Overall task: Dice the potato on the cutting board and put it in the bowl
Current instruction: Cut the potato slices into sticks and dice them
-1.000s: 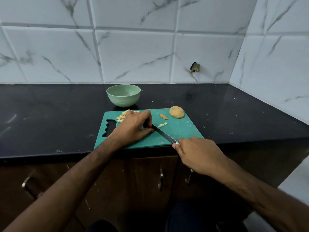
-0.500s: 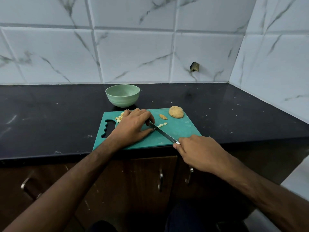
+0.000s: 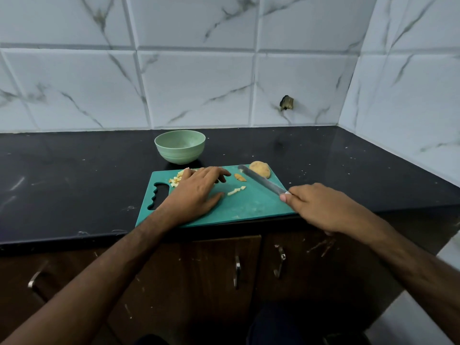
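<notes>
A teal cutting board [image 3: 249,207] lies at the counter's front edge. My left hand [image 3: 196,192] rests flat on it, fingers spread over a pile of diced potato [image 3: 177,179]. A few loose dice [image 3: 236,191] and a small peel piece [image 3: 240,177] lie to its right. A potato half [image 3: 260,169] sits at the board's far right corner. My right hand [image 3: 321,207] grips a knife [image 3: 261,180] by the handle, its blade pointing at the potato half. A pale green bowl [image 3: 180,146] stands behind the board.
The black counter [image 3: 74,175] stretches left and right of the board, with white tiled walls behind and to the right. Brown cabinet doors with metal handles [image 3: 237,271] are below the counter edge.
The knife has swung right, away from my left hand, and its blade now reaches toward the potato half. My left hand has flattened on the board beside the diced pile.
</notes>
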{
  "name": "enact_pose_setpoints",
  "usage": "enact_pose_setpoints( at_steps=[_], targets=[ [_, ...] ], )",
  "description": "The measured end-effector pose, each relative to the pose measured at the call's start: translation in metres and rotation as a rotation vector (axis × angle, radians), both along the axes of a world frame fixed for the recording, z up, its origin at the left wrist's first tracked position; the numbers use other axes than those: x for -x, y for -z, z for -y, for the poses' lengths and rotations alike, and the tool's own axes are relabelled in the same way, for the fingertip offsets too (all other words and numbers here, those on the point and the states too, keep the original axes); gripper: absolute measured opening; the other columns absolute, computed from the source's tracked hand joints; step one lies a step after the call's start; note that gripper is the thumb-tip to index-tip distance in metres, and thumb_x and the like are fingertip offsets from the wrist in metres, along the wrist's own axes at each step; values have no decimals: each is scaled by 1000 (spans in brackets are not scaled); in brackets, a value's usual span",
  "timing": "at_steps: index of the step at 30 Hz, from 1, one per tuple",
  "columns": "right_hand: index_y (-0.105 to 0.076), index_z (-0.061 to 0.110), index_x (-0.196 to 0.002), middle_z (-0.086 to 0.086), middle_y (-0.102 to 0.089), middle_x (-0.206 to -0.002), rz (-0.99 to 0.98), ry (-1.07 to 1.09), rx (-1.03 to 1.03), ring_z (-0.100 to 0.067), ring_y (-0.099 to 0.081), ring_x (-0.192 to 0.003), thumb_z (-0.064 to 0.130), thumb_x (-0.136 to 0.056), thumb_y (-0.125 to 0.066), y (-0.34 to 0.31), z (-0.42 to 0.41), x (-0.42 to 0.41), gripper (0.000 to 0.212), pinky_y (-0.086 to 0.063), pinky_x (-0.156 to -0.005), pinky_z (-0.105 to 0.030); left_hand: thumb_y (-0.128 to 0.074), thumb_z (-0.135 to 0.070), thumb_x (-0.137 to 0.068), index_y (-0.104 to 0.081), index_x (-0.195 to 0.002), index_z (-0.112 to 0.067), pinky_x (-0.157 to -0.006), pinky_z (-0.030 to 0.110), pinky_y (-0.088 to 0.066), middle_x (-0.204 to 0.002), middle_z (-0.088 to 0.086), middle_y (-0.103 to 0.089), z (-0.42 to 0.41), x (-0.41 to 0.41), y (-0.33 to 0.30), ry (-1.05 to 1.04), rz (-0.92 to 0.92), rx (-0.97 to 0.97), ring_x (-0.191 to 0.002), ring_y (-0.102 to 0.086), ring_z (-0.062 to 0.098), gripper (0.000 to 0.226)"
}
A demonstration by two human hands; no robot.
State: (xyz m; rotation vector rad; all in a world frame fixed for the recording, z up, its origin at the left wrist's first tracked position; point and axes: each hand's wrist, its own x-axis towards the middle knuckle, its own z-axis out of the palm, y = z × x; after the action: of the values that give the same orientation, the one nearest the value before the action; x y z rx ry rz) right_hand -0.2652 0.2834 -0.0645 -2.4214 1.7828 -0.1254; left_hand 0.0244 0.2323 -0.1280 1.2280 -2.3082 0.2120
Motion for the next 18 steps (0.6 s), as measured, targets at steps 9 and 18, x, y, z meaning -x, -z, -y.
enact_pose_setpoints(
  at_steps=[9,18],
  targets=[
    [-56,16,-88,1,-57,-65,171,-72,-235,-9,-52,-41,48,-108,-36,10,21,10,42,-44,-44,-23,-52,-35,-98,-54,-122,-25,-89,42,-40,-118,-6,-56,10,9,-9,15,114,148,-108,-56,18,26],
    [-45,12,-83,-3,-36,-49,533,-70,-542,-16,-28,-33,48,-107,-38,21,29,22,44,-28,-35,-21,-40,-41,-99,-69,-114,-25,-88,41,-40,-114,-7,-64,13,10,1,13,172,172,-104,-60,17,35]
  ],
)
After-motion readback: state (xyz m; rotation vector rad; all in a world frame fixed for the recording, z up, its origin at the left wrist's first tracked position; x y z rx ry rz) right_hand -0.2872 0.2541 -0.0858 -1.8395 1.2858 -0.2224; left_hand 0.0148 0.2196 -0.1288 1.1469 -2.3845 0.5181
